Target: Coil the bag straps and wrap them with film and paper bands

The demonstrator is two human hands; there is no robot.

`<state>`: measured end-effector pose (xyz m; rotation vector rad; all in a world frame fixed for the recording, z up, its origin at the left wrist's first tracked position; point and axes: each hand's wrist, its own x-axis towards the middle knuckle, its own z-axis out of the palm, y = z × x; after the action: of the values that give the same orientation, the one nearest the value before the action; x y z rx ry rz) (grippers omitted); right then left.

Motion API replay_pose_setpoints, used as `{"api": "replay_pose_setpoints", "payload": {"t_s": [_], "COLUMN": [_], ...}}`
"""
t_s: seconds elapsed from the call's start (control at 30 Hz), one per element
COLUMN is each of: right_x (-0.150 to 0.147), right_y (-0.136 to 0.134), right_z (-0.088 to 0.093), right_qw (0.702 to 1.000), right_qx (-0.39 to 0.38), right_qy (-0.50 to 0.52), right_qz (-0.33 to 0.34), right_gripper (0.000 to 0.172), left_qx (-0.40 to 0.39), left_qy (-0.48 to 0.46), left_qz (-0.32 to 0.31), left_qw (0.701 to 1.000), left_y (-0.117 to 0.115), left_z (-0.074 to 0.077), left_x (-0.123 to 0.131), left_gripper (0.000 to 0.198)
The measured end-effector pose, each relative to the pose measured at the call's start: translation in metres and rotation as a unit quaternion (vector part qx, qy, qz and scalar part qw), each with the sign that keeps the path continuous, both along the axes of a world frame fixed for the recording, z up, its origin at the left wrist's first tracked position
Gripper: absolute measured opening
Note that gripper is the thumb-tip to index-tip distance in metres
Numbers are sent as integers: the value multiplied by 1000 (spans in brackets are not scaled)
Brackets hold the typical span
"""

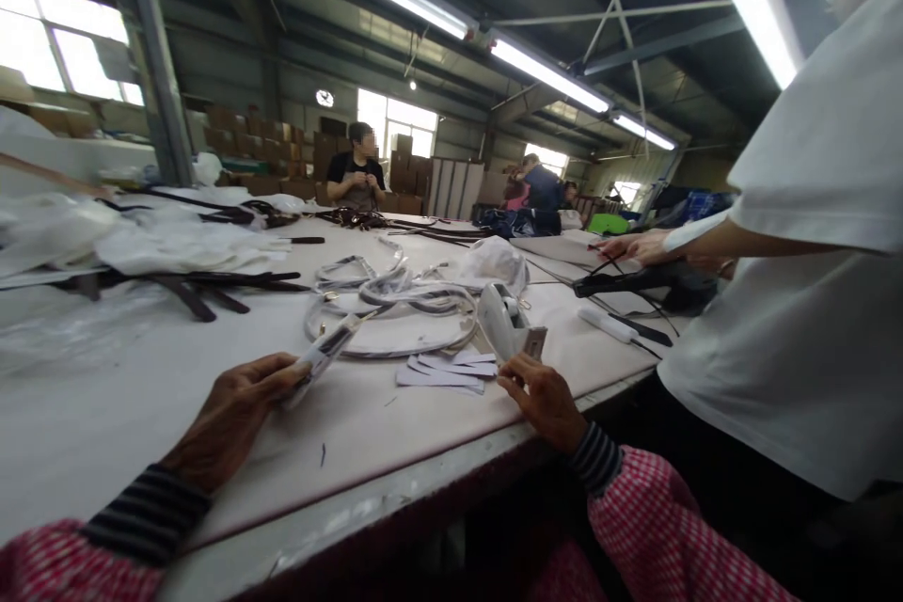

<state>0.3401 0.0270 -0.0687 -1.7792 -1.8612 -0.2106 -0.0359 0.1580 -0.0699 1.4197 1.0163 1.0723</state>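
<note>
My left hand (pixel 236 409) grips a slim white-and-grey object (pixel 323 357) with a thin pointed tip, angled up to the right. The fingers of my right hand (pixel 540 395) are closed at the lower end of a white tape-dispenser-like tool (pixel 502 320), which stands over the table. Several white paper strips (pixel 444 372) lie fanned out between my hands. Behind them are coiled grey cords or straps (pixel 423 306) with small gold-coloured metal parts, and a clear plastic bag (pixel 494 263) sits beside the coils.
Dark straps (pixel 204 287) and white wrapping (pixel 183 240) cover the table's left side. A person in a white shirt (pixel 797 301) stands close on the right, handling dark items. A white corded tool (pixel 608 324) lies near that person. The table edge (pixel 423 489) runs below my hands.
</note>
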Motion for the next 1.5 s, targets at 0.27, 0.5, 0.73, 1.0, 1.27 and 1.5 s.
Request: {"api": "replay_pose_setpoints", "payload": {"t_s": [0.27, 0.5, 0.73, 1.0, 1.27, 1.5], "right_x": [-36, -25, -20, -20, -16, -19], "right_y": [49, 71, 82, 82, 83, 82], "right_z": [-2, -13, -2, -7, -4, 4], "right_qw": [963, 951, 953, 962, 978, 989], "right_qx": [-71, -80, -106, -78, -62, -52], "right_qy": [-259, -292, -272, -246, -185, -113], "right_qz": [16, 57, 86, 94, 71, 75], "right_gripper": [16, 28, 25, 20, 20, 20], "left_qx": [-93, -111, -139, -149, -112, -120], "left_qy": [-236, -284, -302, -287, -268, -246], "left_qz": [-58, -59, -50, -44, -52, -54], "left_qw": [965, 951, 942, 945, 956, 960], "left_y": [0, 2, 2, 0, 4, 3], "left_z": [-1, -4, -4, 1, -3, -2], "left_x": [0, 1, 2, 0, -5, -3], "left_gripper": [36, 31, 27, 28, 24, 29]}}
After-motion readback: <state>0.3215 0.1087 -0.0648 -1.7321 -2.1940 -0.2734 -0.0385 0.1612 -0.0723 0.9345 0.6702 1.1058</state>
